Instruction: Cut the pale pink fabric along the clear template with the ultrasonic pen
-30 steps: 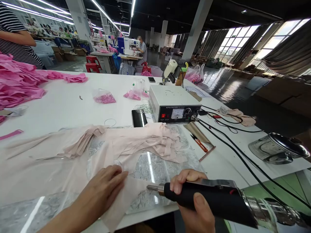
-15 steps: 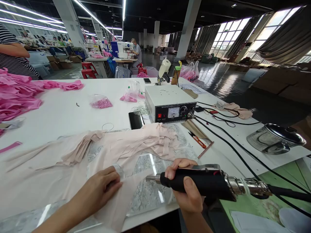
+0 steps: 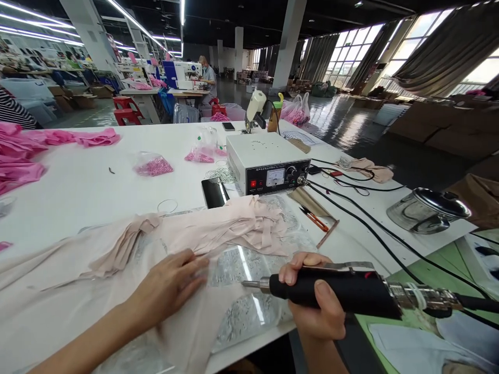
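My right hand (image 3: pixel 312 301) is wrapped round a black ultrasonic welding gun (image 3: pixel 331 291) with a slim metal tip and a cable at its rear. The tip points left, at the edge of a pale pink fabric piece (image 3: pixel 206 311); whether it touches the cloth I cannot tell. My left hand (image 3: pixel 167 285) lies on this fabric with its fingers stretched to the right, just left of the tip. Beneath the cloth is a glossy, grey-patterned clear sheet (image 3: pixel 241 311). Beyond my hands lies a stack of pale pink fabric strips (image 3: pixel 234 223).
A white control box (image 3: pixel 268 156) with a dial stands behind the strips, its cables (image 3: pixel 358 223) running right. Around it are a phone (image 3: pixel 215 193), orange-handled thread snips (image 3: pixel 315 219) and a lidded metal pot (image 3: pixel 429 210). Pink fabric (image 3: pixel 19 156) is piled far left.
My left hand has gone from curled fingers beside a clear piece to stretched fingers on the cloth. The welding gun sits further right in view, and the camera has turned slightly right.
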The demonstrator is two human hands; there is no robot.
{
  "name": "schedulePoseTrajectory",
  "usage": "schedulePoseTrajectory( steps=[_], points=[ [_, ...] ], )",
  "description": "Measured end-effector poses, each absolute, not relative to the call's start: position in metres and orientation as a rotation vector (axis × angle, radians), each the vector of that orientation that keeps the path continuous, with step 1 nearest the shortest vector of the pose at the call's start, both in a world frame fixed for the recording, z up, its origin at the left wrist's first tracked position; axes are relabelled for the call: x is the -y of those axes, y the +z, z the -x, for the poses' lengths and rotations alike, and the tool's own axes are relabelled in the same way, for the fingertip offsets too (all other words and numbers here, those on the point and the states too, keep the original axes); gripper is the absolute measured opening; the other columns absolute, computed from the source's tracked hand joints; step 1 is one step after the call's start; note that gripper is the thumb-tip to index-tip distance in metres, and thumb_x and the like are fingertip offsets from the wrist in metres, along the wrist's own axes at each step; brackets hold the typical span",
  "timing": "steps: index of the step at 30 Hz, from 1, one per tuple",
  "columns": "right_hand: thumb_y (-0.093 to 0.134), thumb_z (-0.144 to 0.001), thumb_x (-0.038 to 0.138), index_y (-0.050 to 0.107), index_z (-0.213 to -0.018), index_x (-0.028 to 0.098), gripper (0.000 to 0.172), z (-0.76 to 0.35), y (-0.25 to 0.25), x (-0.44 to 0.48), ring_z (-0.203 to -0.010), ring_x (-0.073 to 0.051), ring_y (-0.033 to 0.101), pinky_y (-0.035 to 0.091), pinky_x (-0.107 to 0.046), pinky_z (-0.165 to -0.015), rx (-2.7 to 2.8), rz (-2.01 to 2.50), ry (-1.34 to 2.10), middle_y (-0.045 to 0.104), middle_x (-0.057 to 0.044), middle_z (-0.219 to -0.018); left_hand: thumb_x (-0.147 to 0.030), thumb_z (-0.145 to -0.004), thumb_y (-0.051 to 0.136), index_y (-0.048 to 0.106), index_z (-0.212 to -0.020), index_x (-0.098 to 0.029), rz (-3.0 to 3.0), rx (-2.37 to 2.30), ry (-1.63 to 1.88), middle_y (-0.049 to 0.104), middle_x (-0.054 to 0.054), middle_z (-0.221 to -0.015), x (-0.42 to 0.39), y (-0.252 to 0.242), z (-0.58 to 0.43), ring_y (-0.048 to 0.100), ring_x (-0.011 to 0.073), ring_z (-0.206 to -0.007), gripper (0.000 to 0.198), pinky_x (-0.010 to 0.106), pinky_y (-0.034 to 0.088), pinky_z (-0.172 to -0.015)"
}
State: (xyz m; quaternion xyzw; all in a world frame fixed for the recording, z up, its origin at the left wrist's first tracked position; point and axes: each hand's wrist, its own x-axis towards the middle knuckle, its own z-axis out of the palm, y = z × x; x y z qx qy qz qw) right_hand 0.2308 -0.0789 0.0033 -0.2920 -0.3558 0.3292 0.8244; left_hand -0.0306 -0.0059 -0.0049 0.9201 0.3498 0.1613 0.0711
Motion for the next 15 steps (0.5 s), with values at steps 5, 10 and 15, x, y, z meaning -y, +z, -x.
schedulePoseTrajectory(
  steps=[5, 10, 15],
  points=[
    [0.060, -0.082, 0.034, 0.069, -0.090, 0.021, 0.018, -0.232, 0.004, 0.083, -0.052, -0.014, 0.057, 0.051, -0.031, -0.049, 0.707, 0.629, 0.681, 0.061, -0.002, -0.077, -0.034, -0.106, 0.043, 0.068, -0.121, -0.035, -2.840, -0.797, 0.487, 0.060, 0.003, -0.101, 0.011, -0.016, 0.017, 0.064, 0.0152, -0.082, 0.030, 0.025, 0.054, -0.074],
    [0.061, -0.082, 0.034, 0.070, -0.090, 0.020, 0.018, -0.233, 0.005, 0.084, -0.053, -0.013, 0.058, 0.052, -0.029, -0.051, 0.695, 0.628, 0.672, 0.062, -0.002, -0.077, -0.029, -0.108, 0.036, 0.065, -0.122, -0.018, -2.900, -1.042, 0.579, 0.060, 0.009, -0.098, -0.009, -0.022, 0.008, 0.063, 0.0190, -0.072, 0.034, 0.027, 0.050, -0.058],
    [0.062, -0.082, 0.035, 0.070, -0.091, 0.020, 0.019, -0.233, 0.004, 0.089, -0.052, -0.012, 0.058, 0.052, -0.029, -0.050, 0.684, 0.630, 0.680, 0.062, -0.002, -0.077, -0.026, -0.109, 0.037, 0.060, -0.133, -0.030, -2.973, -0.709, 0.546, 0.059, 0.009, -0.131, -0.001, -0.011, 0.022, 0.063, 0.0232, -0.108, 0.033, 0.038, 0.052, -0.091]
  ],
)
